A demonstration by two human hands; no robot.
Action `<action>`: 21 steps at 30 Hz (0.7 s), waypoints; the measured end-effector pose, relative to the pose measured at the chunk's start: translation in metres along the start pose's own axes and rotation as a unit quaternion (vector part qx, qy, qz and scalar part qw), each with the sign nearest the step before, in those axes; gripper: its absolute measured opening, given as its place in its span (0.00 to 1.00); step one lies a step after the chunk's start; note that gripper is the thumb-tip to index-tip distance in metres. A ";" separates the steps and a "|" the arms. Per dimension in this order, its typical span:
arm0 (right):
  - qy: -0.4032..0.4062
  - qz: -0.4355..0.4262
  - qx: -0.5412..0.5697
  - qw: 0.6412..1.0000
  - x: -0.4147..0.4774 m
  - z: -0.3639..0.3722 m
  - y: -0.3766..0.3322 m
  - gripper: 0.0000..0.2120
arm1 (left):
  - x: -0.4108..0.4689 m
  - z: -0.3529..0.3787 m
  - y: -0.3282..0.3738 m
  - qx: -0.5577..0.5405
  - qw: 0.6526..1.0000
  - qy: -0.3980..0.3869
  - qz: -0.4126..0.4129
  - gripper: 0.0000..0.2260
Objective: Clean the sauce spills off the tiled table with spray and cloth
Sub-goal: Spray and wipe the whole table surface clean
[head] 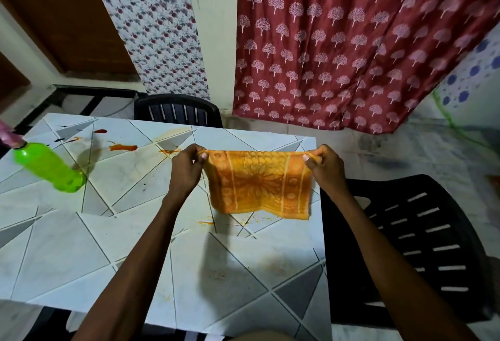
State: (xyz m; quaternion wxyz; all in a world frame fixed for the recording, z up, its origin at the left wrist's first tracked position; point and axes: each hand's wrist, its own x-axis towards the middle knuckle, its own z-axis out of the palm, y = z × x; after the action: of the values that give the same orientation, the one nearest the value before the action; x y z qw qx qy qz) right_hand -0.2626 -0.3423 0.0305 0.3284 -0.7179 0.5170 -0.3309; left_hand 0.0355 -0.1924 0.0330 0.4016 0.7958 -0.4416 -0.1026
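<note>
I hold the orange cloth (259, 183) stretched between both hands, above the right part of the table (81, 246). My left hand (186, 170) pinches its top left corner between thumb and curled fingers, and my right hand (324, 170) pinches the top right corner the same way. The cloth hangs down from that top edge in a loose fold. I cannot tell whether its lower hem touches the table or hangs just above it, and it hides the tiles behind it.

Well to the left of my left hand stands a green bottle (48, 167), tilted in this wide view. Its pink top runs off the left edge, so the nozzle cannot be seen.

Beyond and left of my left hand lies a long red-orange sauce smear (123, 147), with a smaller blot (100, 131) farther off. Another orange stain (169, 151) sits just beside my left knuckles, partly covered by them. Below the cloth, small orange flecks (207, 223) show on the tiles, some in shadow.

A dark chair (177, 110) stands past the far edge, only its back showing. A second black chair (422, 246) stands just right of my right arm. A red curtain (351, 43) hangs beyond both hands.
</note>
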 end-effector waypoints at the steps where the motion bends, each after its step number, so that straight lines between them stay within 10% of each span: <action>1: -0.015 0.006 0.003 1.000 0.002 -0.002 -0.002 0.13 | 0.003 -0.001 0.002 -0.011 1.000 -0.005 -0.008 0.04; 7: -0.028 0.078 -0.063 0.995 0.011 0.003 -0.013 0.09 | 0.009 0.003 0.008 -0.054 0.998 0.014 -0.024 0.09; 21: -0.236 0.230 0.237 0.914 -0.001 0.039 -0.075 0.13 | 0.000 0.048 0.084 -0.101 0.984 -0.149 0.000 0.07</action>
State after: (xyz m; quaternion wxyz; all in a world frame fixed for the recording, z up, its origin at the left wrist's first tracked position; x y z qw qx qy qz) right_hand -0.1921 -0.3178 0.0692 0.6685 -0.5373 0.4817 -0.1802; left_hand -0.0409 -0.2430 0.0629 0.4095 0.7273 -0.4836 -0.2636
